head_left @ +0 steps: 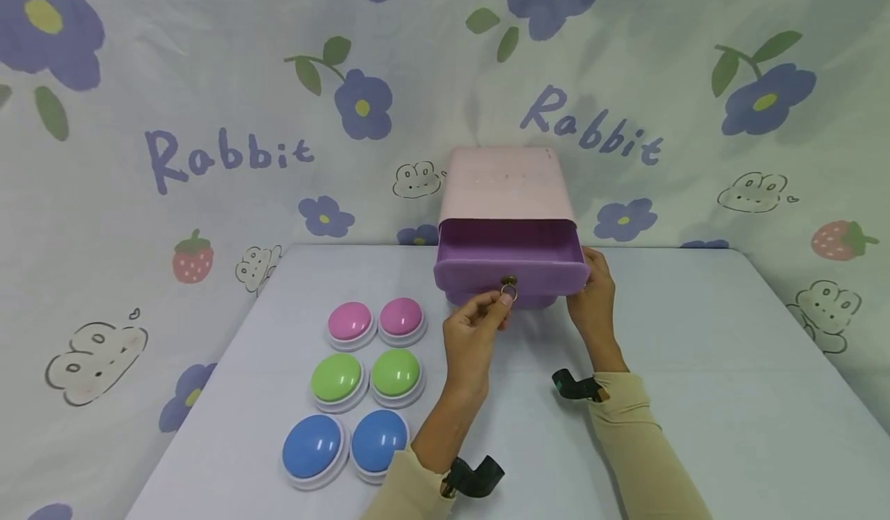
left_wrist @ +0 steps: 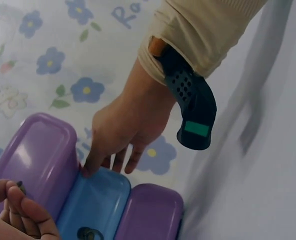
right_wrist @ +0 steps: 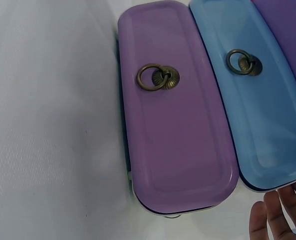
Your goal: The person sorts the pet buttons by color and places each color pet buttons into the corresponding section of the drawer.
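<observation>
A drawer cabinet (head_left: 511, 184) with a pale pink casing stands at the back of the table. Its purple top drawer (head_left: 511, 276) is pulled out and looks hollow inside. The thumb and fingers of my left hand (head_left: 469, 338) pinch the brass ring pull (head_left: 509, 291) on that drawer's front. My right hand (head_left: 594, 300) rests against the cabinet's right side, its fingers extended. Below the top drawer, a blue drawer (right_wrist: 265, 110) and a purple bottom drawer (right_wrist: 182, 135) are pushed in, each with a brass ring.
Left of the cabinet are round push buttons in pairs: pink (head_left: 350, 321), green (head_left: 337, 377) and blue (head_left: 312, 446), all on white bases. A printed cloth (head_left: 417, 103) hangs behind the white table (head_left: 730, 396). Each wrist wears a black camera mount (head_left: 577, 385).
</observation>
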{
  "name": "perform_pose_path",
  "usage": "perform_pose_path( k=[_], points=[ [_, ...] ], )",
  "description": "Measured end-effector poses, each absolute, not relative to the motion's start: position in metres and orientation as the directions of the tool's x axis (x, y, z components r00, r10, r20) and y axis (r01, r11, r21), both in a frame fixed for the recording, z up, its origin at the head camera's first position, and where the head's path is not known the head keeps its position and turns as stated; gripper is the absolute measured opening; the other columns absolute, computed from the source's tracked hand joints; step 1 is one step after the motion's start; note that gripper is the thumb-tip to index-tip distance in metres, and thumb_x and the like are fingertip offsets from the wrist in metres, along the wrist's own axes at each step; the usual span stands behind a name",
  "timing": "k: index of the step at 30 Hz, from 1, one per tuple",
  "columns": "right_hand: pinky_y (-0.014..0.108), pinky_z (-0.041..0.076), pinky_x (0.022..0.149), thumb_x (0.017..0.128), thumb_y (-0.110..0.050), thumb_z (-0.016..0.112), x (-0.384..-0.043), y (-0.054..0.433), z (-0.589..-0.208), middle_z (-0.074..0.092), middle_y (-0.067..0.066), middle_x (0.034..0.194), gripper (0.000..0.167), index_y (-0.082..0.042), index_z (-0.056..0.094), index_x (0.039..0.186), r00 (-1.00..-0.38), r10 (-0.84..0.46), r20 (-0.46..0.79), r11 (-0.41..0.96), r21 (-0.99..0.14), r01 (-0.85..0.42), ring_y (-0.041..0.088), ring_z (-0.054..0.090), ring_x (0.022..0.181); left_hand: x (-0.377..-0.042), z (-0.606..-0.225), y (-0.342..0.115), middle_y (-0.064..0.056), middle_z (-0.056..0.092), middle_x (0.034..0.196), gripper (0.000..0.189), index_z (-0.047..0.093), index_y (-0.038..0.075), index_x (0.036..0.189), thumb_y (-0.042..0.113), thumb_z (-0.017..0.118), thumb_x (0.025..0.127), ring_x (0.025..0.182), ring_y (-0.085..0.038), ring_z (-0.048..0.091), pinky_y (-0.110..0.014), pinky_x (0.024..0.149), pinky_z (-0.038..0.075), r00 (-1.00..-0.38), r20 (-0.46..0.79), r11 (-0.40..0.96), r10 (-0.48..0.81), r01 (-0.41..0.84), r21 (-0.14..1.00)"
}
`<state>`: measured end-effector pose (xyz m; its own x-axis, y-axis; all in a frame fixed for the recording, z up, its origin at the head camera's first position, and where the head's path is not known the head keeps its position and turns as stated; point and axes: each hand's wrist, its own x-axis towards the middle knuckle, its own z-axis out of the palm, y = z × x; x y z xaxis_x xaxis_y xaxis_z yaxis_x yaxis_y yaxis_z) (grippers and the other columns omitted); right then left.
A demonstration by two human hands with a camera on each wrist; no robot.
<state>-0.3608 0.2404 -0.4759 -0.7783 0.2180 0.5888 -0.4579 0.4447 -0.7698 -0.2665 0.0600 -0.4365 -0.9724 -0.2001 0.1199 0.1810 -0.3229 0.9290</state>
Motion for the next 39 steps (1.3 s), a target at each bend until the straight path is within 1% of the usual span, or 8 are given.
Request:
perform_pose_path(
  k=[3,8,15,19,23,26,33,39],
  points=[
    [0.040,0.044,0.096,0.098,-0.004,0.061,-0.360,0.240,-0.476,0.060,0.017,0.122,0.023,0.003,0.071,0.117,-0.778,0.209,0.592,0.445,-0.766,-0.463,0.023,0.054,0.118,-0.265,-0.437,0.060,-0.006,0.067,0.083,0.024,0.073,-0.001,0.096,0.021,0.079,0.087,0.076,-0.022,0.061,-0.026,0.072,0.052,-0.974,0.120,-0.325,-0.193,0.179,0.929],
    [0.041,0.044,0.096,0.099,-0.004,0.060,-0.360,0.240,-0.476,0.060,0.019,0.121,0.024,0.004,0.070,0.119,-0.771,0.193,0.607,0.463,-0.749,-0.474,0.025,0.055,0.118,-0.262,-0.438,0.059,-0.006,0.066,0.084,0.025,0.073,0.000,0.098,0.022,0.079,0.088,0.076,-0.018,0.060,-0.026,0.073,0.052,-0.976,0.118,-0.326,-0.184,0.174,0.929],
    [0.045,0.045,0.097,0.096,0.004,0.061,-0.361,0.242,-0.478,0.060,0.021,0.120,0.025,0.006,0.068,0.119,-0.738,0.169,0.653,0.518,-0.696,-0.497,0.030,0.055,0.117,-0.259,-0.438,0.060,-0.006,0.067,0.085,0.026,0.073,-0.001,0.098,0.022,0.080,0.087,0.075,-0.017,0.060,-0.025,0.072,0.052,-0.976,0.114,-0.330,-0.183,0.170,0.929],
    [0.047,0.046,0.096,0.093,0.009,0.061,-0.362,0.242,-0.477,0.061,0.023,0.118,0.025,0.009,0.068,0.117,-0.706,0.144,0.694,0.570,-0.641,-0.514,0.034,0.056,0.115,-0.257,-0.438,0.061,-0.007,0.068,0.086,0.025,0.073,-0.001,0.098,0.021,0.079,0.088,0.077,-0.020,0.061,-0.025,0.072,0.052,-0.978,0.115,-0.338,-0.176,0.170,0.926],
    [0.047,0.047,0.096,0.092,0.012,0.060,-0.363,0.242,-0.478,0.062,0.024,0.116,0.025,0.010,0.068,0.115,-0.686,0.132,0.715,0.594,-0.611,-0.523,0.034,0.056,0.115,-0.256,-0.438,0.061,-0.007,0.068,0.085,0.024,0.073,-0.002,0.098,0.019,0.079,0.088,0.078,-0.025,0.061,-0.025,0.071,0.052,-0.977,0.122,-0.339,-0.173,0.176,0.924],
    [0.046,0.047,0.096,0.092,0.013,0.060,-0.364,0.242,-0.478,0.062,0.024,0.116,0.025,0.010,0.068,0.116,-0.682,0.130,0.720,0.593,-0.607,-0.529,0.033,0.056,0.115,-0.256,-0.438,0.061,-0.007,0.068,0.085,0.023,0.073,-0.002,0.098,0.019,0.078,0.088,0.079,-0.027,0.062,-0.025,0.071,0.052,-0.976,0.128,-0.336,-0.177,0.182,0.924],
    [0.047,0.046,0.096,0.092,0.011,0.060,-0.363,0.241,-0.477,0.062,0.023,0.118,0.027,0.008,0.068,0.117,-0.696,0.143,0.703,0.582,-0.629,-0.516,0.033,0.056,0.115,-0.253,-0.439,0.060,-0.008,0.068,0.086,0.024,0.073,-0.001,0.098,0.021,0.078,0.089,0.078,-0.019,0.061,-0.025,0.072,0.051,-0.977,0.117,-0.337,-0.177,0.172,0.926],
    [0.046,0.046,0.097,0.092,0.010,0.060,-0.362,0.241,-0.476,0.062,0.023,0.118,0.027,0.008,0.068,0.118,-0.704,0.154,0.693,0.572,-0.643,-0.509,0.033,0.056,0.115,-0.252,-0.440,0.059,-0.011,0.069,0.088,0.025,0.073,-0.001,0.098,0.021,0.078,0.089,0.077,-0.019,0.061,-0.025,0.072,0.052,-0.976,0.118,-0.345,-0.184,0.176,0.922]
  ],
)
